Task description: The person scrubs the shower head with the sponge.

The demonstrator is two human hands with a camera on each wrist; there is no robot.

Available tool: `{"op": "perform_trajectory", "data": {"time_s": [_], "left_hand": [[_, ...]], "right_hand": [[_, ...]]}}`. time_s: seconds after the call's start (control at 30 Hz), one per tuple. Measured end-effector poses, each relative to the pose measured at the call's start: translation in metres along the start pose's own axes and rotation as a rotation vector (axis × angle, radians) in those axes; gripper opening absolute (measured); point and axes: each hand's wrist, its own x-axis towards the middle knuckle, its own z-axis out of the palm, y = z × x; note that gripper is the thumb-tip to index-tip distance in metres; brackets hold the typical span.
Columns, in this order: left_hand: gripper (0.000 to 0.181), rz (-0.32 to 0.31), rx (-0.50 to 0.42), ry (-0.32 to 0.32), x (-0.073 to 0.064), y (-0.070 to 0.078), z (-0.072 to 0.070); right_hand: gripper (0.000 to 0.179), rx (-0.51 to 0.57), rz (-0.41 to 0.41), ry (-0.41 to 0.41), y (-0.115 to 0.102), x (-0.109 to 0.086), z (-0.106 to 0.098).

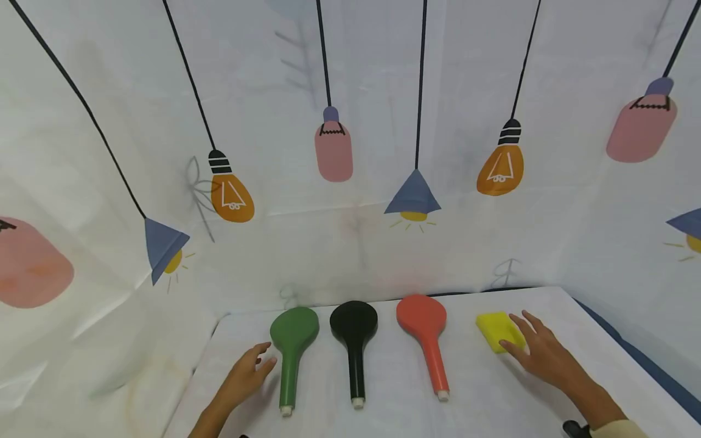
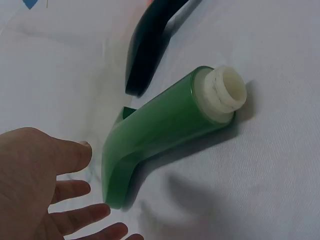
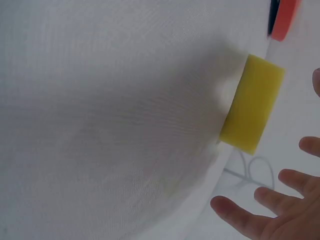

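Note:
Three shower heads lie in a row on the white table: a green shower head (image 1: pixel 294 334), a black shower head (image 1: pixel 355 331) and a red shower head (image 1: pixel 424 322). Each has a pale threaded end on its handle, facing me. My left hand (image 1: pixel 244 377) hovers just left of the green one, fingers relaxed and holding nothing; the left wrist view shows its thumb near the green head. At the right lies a yellow sponge (image 1: pixel 497 330). Over its right edge my right hand (image 1: pixel 544 356) reaches with spread fingers, apart from the sponge in the right wrist view (image 3: pixel 252 104).
The white cloth-covered table (image 1: pixel 394 371) ends at the back against a pale curtain (image 1: pixel 350 255) printed with hanging lamps and bulbs. More of the curtain stands at the left and right sides. A dark blue strip (image 1: pixel 641 359) runs along the table's right edge.

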Motion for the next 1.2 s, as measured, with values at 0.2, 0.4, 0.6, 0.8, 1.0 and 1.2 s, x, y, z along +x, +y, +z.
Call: {"op": "perform_trajectory", "data": {"time_s": [0.2,0.4,0.6,0.8,1.0,1.2], "left_hand": [[0.051,-0.025,-0.022,-0.018,0.002,0.004,0.009],[0.055,-0.047,-0.077,-0.032,0.007,0.007,0.011],[0.065,-0.138,-0.173,-0.037,0.011,0.01,0.012],[0.077,-0.259,-0.329,-0.071,0.015,0.011,0.016],[0.089,-0.356,-0.442,-0.076,0.019,0.013,0.021],[0.091,-0.374,-0.549,-0.086,0.02,0.016,0.033]], "right_hand": [[0.075,-0.007,-0.031,-0.006,-0.001,0.013,0.007],[0.073,0.016,-0.062,-0.009,-0.009,0.028,0.017],[0.073,0.024,-0.051,-0.029,-0.015,0.038,0.029],[0.066,0.033,-0.059,-0.029,-0.019,0.041,0.033],[0.059,0.031,-0.096,-0.004,-0.016,0.036,0.04],[0.054,0.017,-0.119,-0.006,-0.002,0.028,0.036]]}}
